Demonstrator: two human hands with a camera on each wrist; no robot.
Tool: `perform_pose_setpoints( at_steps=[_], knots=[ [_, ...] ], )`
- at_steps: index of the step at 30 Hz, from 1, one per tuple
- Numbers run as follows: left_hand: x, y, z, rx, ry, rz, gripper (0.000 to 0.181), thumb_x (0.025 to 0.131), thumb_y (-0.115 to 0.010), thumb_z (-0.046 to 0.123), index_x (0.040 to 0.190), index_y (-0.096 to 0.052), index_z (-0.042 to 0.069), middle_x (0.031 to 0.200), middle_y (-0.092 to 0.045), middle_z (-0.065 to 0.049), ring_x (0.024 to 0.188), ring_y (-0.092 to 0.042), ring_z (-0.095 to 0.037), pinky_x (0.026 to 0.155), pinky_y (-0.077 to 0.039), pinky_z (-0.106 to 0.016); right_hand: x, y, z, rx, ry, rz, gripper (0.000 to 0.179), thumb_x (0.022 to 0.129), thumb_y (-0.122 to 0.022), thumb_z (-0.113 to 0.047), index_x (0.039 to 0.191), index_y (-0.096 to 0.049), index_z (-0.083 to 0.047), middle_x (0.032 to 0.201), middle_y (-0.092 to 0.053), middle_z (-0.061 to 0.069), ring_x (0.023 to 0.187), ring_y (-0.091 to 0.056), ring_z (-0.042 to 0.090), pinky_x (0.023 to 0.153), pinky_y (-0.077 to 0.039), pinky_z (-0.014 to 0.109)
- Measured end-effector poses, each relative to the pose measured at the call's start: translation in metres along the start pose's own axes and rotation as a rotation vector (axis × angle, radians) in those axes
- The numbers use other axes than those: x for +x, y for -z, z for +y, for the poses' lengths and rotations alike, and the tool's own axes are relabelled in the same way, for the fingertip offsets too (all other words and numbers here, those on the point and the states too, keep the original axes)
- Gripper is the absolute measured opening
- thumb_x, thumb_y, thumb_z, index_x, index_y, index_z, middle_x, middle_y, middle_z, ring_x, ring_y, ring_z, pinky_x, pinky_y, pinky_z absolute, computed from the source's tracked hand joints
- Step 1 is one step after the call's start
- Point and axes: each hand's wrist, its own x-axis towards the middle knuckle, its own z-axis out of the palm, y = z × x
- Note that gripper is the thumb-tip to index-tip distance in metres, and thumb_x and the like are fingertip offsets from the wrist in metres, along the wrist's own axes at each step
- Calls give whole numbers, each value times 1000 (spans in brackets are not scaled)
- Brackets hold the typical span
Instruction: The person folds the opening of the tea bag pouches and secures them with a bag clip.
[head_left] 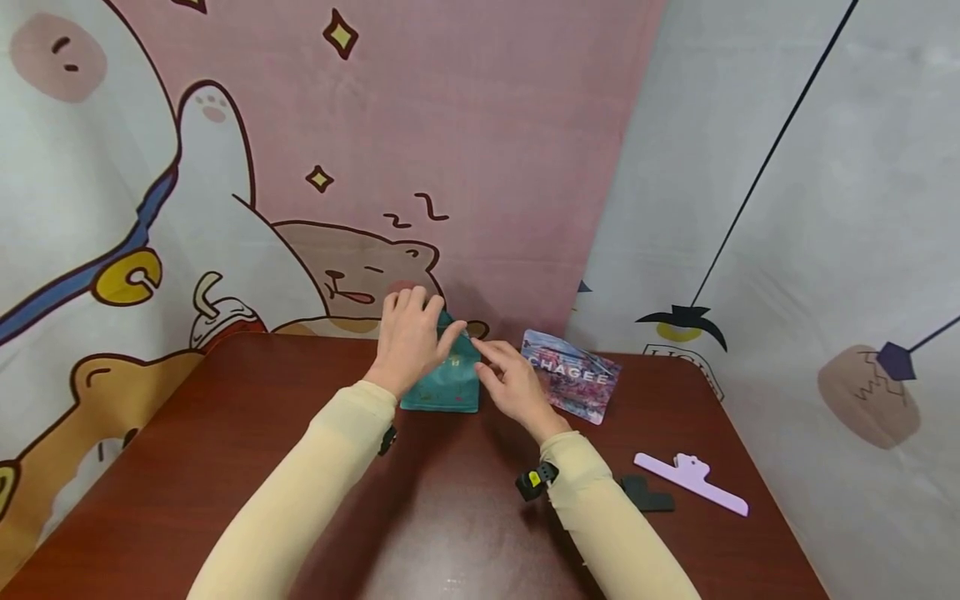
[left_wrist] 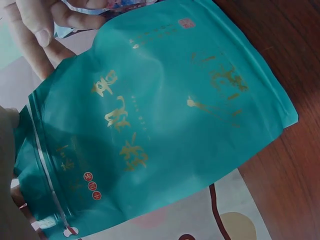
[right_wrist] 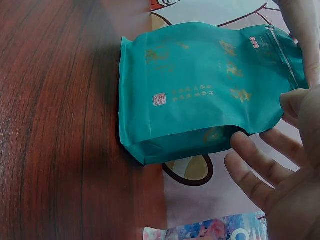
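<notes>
A teal stand-up zip pouch (head_left: 452,389) with gold characters stands upright near the far edge of the table. My left hand (head_left: 408,340) grips its top end from the left; in the left wrist view the curled fingers are partly hidden behind the pouch (left_wrist: 155,95). At the upper right side of the pouch, my right hand (head_left: 517,385) pinches the edge near the zip strip. Its thumb lies on the front in the right wrist view, while its lower fingers (right_wrist: 255,165) spread beside the pouch's side fold.
A colourful CHAGEE pouch (head_left: 573,379) lies just right of the teal one. Farther right on the brown table (head_left: 465,517) are a lilac sealing clip (head_left: 692,479) and a black clip (head_left: 647,494), partly covered by the right sleeve. A printed cloth (head_left: 480,167) hangs behind.
</notes>
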Motion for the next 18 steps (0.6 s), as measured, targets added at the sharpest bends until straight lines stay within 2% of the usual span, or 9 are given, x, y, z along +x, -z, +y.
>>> perform_pose_setpoints(
  at_steps=[11,18],
  knots=[
    [0,-1,-1,-18,-51,6,34,100,-68,38,109,-67,5,103,-60,-13,100,-55,-33,100,-39,-52,6,1,-2,3,-17,30,38,105,-61,-12,142,-63,-5,128,-66,17,92,-67,28,80,-58,46],
    [-2,-1,-5,-25,-64,2,29,98,-71,35,108,-68,8,104,-61,-10,100,-55,-31,99,-39,-51,9,0,-1,13,-18,46,34,105,-59,-12,138,-66,-4,123,-68,16,84,-63,24,73,-54,39]
  ],
)
